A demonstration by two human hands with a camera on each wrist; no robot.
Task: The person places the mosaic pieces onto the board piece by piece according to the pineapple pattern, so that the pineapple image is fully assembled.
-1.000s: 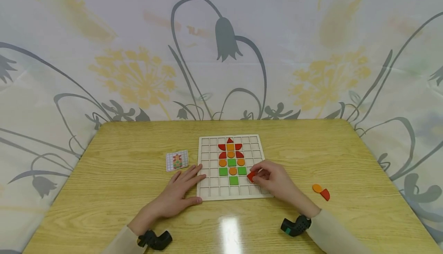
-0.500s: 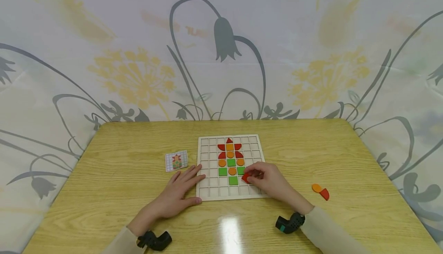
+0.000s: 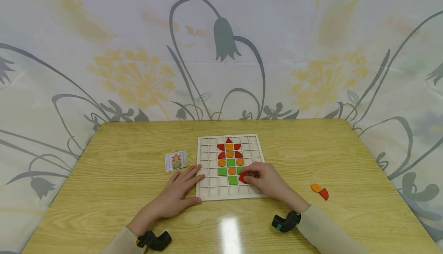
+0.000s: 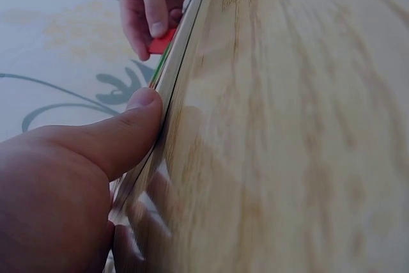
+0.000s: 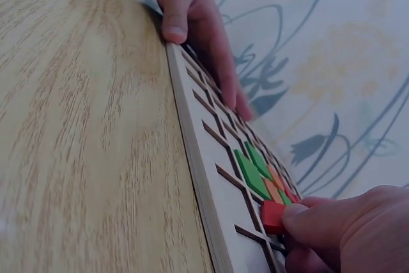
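Observation:
A white grid board [image 3: 211, 193] lies on the table, with red, orange and green pieces set in its middle columns. My right hand [image 3: 268, 177] pinches a red piece [image 3: 243, 178] between thumb and fingers, over the board just right of the lowest green square [image 3: 233, 180]. In the right wrist view the red piece [image 5: 273, 217] tilts at the grid bars; its full outline is hidden by the thumb. My left hand [image 3: 176, 194] rests at the board's left edge, fingers extended and fingertips on the rim. The left wrist view shows its thumb [image 4: 128, 126] against the board's side.
A small printed card [image 3: 176, 160] with a coloured grid pattern lies left of the board. To the right, an orange disc [image 3: 316, 188] and a red quarter-circle piece [image 3: 323, 194] lie together on the wooden table [image 3: 294, 142]. A patterned cloth stands behind the table.
My right hand has moved left across the board with the red piece, from beside the right columns to next to the lowest green square. The left hand has stayed in place.

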